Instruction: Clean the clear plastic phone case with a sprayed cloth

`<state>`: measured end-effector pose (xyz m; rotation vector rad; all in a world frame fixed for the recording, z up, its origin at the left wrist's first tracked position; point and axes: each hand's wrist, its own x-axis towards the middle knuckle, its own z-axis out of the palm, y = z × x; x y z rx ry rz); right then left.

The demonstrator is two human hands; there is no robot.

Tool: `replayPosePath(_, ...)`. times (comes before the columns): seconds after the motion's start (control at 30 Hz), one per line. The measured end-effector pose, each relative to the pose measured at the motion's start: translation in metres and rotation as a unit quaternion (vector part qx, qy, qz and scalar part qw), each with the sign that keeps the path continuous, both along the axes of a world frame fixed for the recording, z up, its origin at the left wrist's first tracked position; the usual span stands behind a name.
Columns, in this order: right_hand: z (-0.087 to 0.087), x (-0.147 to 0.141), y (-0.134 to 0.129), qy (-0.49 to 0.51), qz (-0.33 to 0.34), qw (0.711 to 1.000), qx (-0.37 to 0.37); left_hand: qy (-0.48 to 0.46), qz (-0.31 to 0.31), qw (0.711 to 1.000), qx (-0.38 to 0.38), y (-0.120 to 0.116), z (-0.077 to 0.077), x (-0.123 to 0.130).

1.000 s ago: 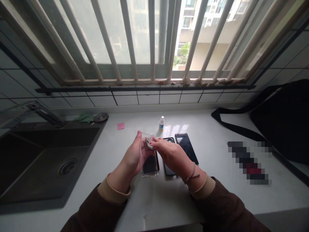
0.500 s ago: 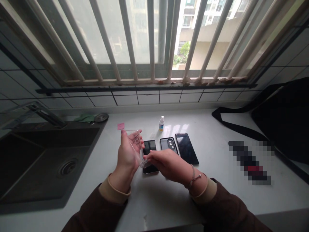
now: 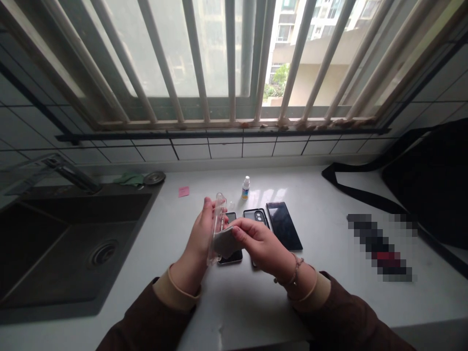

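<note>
My left hand [image 3: 195, 241] is closed around a clear phone case [image 3: 219, 212], tilted up on its edge above the counter. In my right hand [image 3: 263, 243], a grey cloth [image 3: 224, 243] is pinched between thumb and fingers, and its loose end lies against the case's lower part. Beneath the hands lies a dark phone [image 3: 235, 258], partly hidden by them and the cloth. Right of it sits a black phone case [image 3: 250, 213] with camera cutouts, half covered by my right hand. A second dark phone [image 3: 284, 226] lies flat farther right.
A small white bottle [image 3: 245, 189] stands behind the phones, and a pink note [image 3: 184, 191] lies left of it. The dark sink [image 3: 120, 273] with its tap [image 3: 73, 174] takes up the left. At right are a black bag [image 3: 427, 180] with its strap and a blurred-out item.
My left hand has turned the clear case edge-on and shifted slightly right. My right hand has moved from the case's lower end, and the grey cloth now shows in its fingers.
</note>
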<state>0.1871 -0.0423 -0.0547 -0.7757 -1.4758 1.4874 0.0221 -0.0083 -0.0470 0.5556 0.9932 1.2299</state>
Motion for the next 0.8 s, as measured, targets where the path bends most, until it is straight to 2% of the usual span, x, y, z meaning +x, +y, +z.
replayPosePath(0.1, -0.002, 0.000, 0.003, 0.065, -0.006, 0.996, -0.053, 0.003, -0.022, 1.000, 0.014, -0.002, 0.006, 0.005)
replayPosePath(0.3, -0.005, -0.001, 0.012, 0.172, -0.055, 0.969, -0.170, -0.076, -0.172, 0.982, 0.017, -0.010, 0.017, 0.004)
replayPosePath(0.4, -0.001, 0.001, 0.016, 0.197, -0.086, 0.955, -0.206, -0.075, -0.216, 0.972, 0.045, -0.009, 0.018, 0.001)
replayPosePath(0.5, 0.002, 0.007, 0.021, 0.226, -0.125, 0.939, -0.227, -0.066, -0.239, 0.969, 0.006, -0.006, 0.019, -0.002)
replayPosePath(0.6, 0.000, 0.015, 0.029, 0.234, -0.198, 0.927, -0.215, -0.037, -0.249, 0.966, -0.064, -0.004, 0.020, -0.006)
replayPosePath(0.7, -0.006, 0.023, 0.036, 0.189, -0.284, 0.929, -0.142, 0.019, -0.288, 0.955, -0.072, -0.006, 0.020, -0.009)
replayPosePath(0.73, -0.006, 0.025, 0.037, 0.161, -0.294, 0.936, -0.106, 0.033, -0.311, 0.948, -0.064, -0.007, 0.020, -0.010)
replayPosePath(0.8, -0.005, 0.027, 0.036, 0.105, -0.267, 0.957, -0.037, 0.049, -0.352, 0.933, -0.048, -0.009, 0.018, -0.011)
